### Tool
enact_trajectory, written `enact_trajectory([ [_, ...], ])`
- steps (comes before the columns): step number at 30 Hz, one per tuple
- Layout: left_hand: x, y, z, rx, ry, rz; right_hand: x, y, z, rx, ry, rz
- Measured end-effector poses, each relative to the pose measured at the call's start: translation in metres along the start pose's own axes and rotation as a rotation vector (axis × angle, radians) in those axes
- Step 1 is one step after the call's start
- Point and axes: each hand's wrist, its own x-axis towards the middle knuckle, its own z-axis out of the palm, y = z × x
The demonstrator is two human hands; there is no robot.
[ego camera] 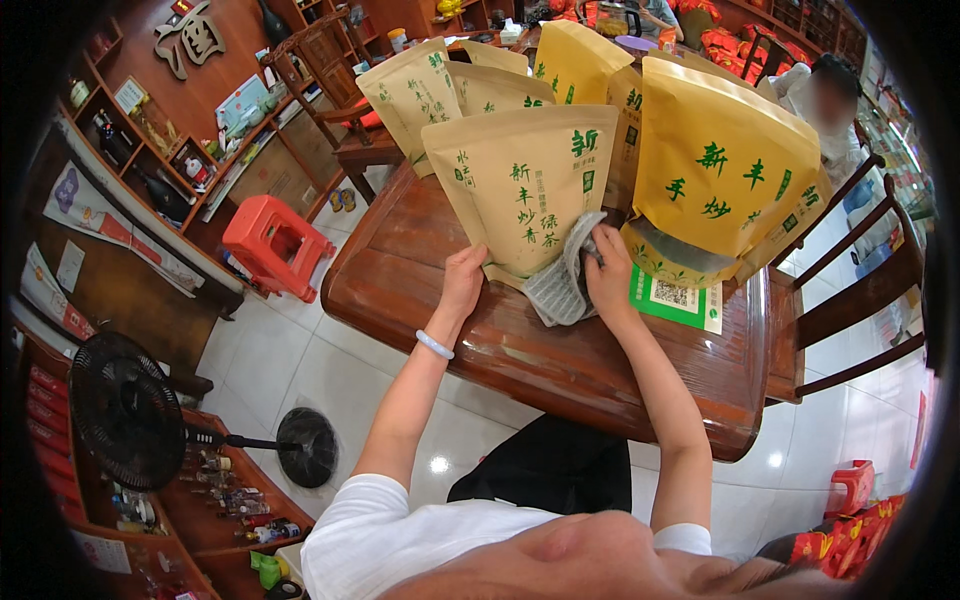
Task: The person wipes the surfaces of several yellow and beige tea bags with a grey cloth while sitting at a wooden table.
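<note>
A kraft paper stand-up pouch (502, 187) with green printed writing stands on the polished wooden table (390, 247) in front of me. At its lower left edge, my left hand (465, 279) grips the paper between thumb and fingers. My right hand (609, 266) clasps a grey striped cloth (561, 289), which lies against the pouch's lower right corner and hangs down to the tabletop. Just right of that hand stands a larger yellow-brown pouch (720, 165) with a dark clear window near its bottom. My right fingertips are partly hidden by the cloth.
More pouches (581, 64) crowd behind. A green-and-white card with a printed code (675, 300) lies under the large pouch. Wooden chairs (855, 315) flank the table; a red plastic stool (274, 244) and a black standing fan (127, 412) are at left. A person (814, 112) is at right.
</note>
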Motion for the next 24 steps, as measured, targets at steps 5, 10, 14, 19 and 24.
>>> enact_trajectory([
  [5,0.001,-0.002,-0.004,-0.030,-0.025,-0.013,0.074,-0.031,-0.013,-0.055,0.207,-0.210],
  [10,0.002,-0.004,-0.009,-0.040,-0.044,-0.009,0.105,-0.060,-0.025,-0.162,0.172,-0.256],
  [14,0.003,-0.005,-0.008,-0.043,-0.010,-0.033,0.045,-0.028,-0.011,-0.300,0.059,-0.237],
  [19,0.000,0.000,0.000,-0.025,-0.001,-0.015,-0.024,0.008,-0.004,-0.275,-0.098,-0.087],
  [24,0.000,0.001,-0.005,0.038,-0.023,-0.061,0.029,-0.018,-0.011,-0.171,0.095,-0.147],
])
